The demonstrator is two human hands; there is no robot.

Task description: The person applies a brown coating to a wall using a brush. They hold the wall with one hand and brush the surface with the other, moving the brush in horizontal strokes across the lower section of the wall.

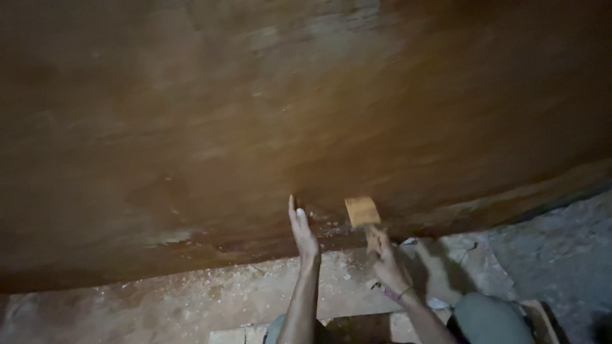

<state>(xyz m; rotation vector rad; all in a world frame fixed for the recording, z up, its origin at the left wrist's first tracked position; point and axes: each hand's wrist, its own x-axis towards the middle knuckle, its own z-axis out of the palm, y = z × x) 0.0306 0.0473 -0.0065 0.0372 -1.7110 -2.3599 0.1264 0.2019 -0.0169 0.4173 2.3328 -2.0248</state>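
While the wooden-handled brush [364, 216] stands nearly upright, long axis vertical, head up against the base of the brown wall [255, 114], the right hand [387, 260] grips its handle, fingers closed around it. Just beside, the left hand [303, 230] presses flat, fingers together, on the wall. Bristles blur; the dusty floor [191, 293] fades into dimness.

Two hands — one left hand [302, 232], one right hand [387, 261]. One wooden block [362, 211]. One big brown wall [255, 114] — one dusty floor [191, 296]. One bracelet [404, 293].
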